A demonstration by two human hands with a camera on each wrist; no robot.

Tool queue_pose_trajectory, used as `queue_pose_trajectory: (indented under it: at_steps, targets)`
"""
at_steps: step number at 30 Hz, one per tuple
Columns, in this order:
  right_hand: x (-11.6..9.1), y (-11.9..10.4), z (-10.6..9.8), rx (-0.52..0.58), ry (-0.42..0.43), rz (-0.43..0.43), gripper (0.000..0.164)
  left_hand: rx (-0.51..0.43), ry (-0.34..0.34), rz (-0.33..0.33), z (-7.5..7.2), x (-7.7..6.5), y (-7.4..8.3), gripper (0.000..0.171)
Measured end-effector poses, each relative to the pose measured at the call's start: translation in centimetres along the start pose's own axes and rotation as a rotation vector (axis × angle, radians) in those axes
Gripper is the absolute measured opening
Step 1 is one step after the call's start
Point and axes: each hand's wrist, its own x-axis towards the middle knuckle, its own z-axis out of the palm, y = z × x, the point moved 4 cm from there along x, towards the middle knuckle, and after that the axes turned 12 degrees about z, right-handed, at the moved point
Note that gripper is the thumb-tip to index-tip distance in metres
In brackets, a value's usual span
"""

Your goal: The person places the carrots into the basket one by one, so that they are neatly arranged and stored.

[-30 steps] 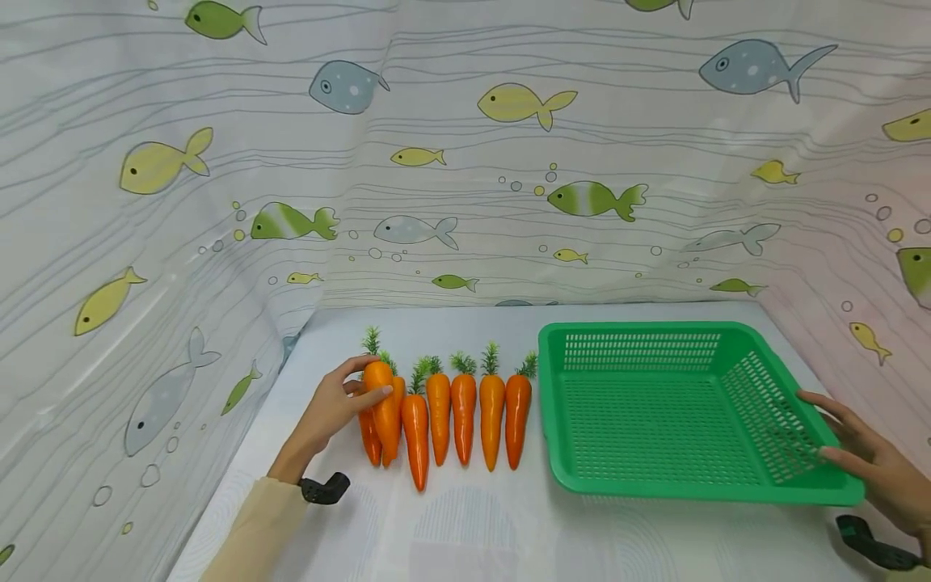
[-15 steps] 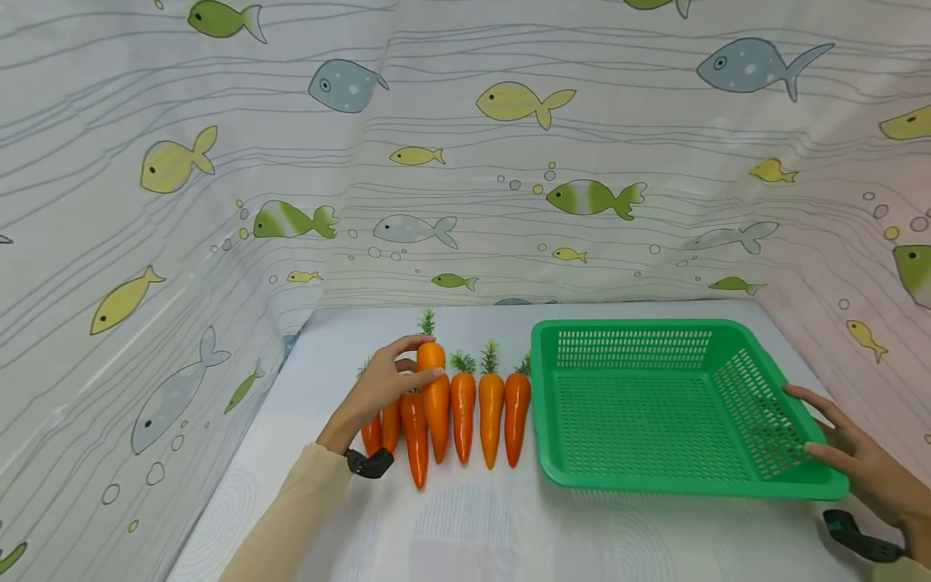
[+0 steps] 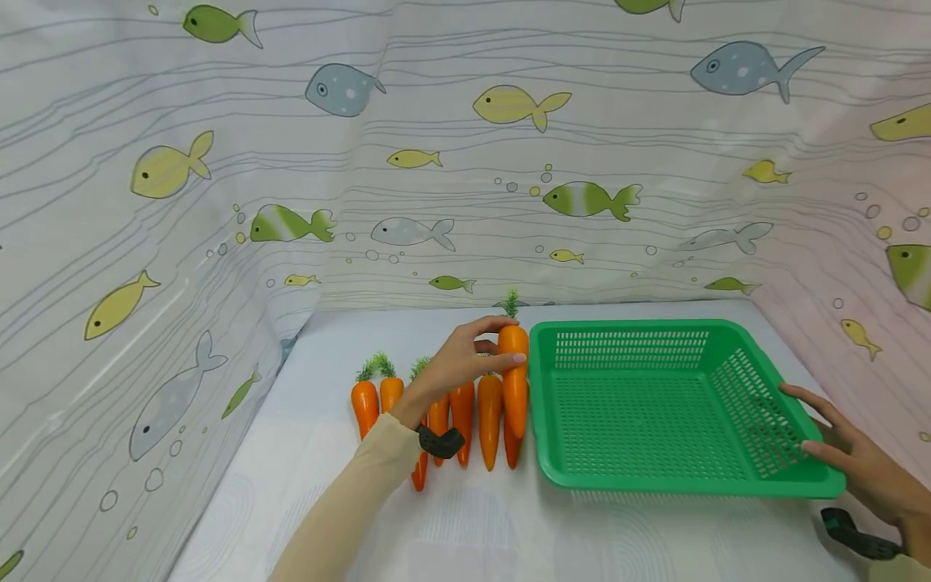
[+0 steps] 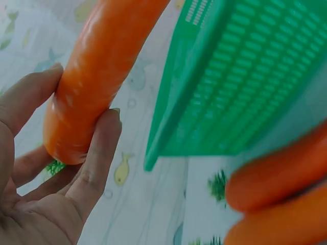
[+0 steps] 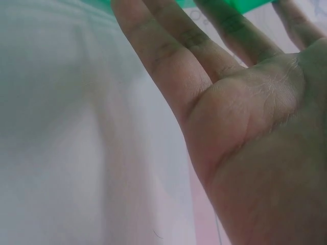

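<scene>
My left hand (image 3: 465,356) pinches an orange carrot with a green leafy top (image 3: 515,380) between thumb and fingers. It holds the carrot tilted, top up, at the left rim of the green basket (image 3: 655,485). In the left wrist view the carrot (image 4: 97,76) is raised beside the basket wall (image 4: 240,76). My right hand (image 3: 865,457) touches the basket's right rim, thumb and index fingertip on it; in the right wrist view its fingers (image 5: 168,56) reach fairly straight to the green edge. Beneath the left arm and hand lie several more carrots (image 3: 490,420), partly hidden.
The carrots lie side by side on the white table (image 3: 247,517), left of the basket; the leftmost is an orange-red carrot (image 3: 365,404). A curtain printed with fish (image 3: 436,81) stands behind and on both sides.
My left hand has carried the carrot rightward from the left end of the row to the basket's left rim. The basket and right hand shifted slightly left early on.
</scene>
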Motion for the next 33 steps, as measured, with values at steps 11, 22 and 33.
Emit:
queue_pose_trajectory:
  at_steps: [11,22,33]
  targets:
    - [-0.3,0.0,-0.2,-0.015,0.013,-0.036,0.084,-0.070,-0.067,0.048,5.7,4.8,0.6,0.054]
    - [-0.2,0.3,-0.5,-0.043,0.034,0.012,0.084,-0.096,-0.124,0.035,9.9,9.0,1.0,0.051]
    - [-0.5,-0.4,0.0,0.011,-0.004,-0.046,0.080,-0.096,-0.174,-0.043,13.1,10.5,-0.4,0.052]
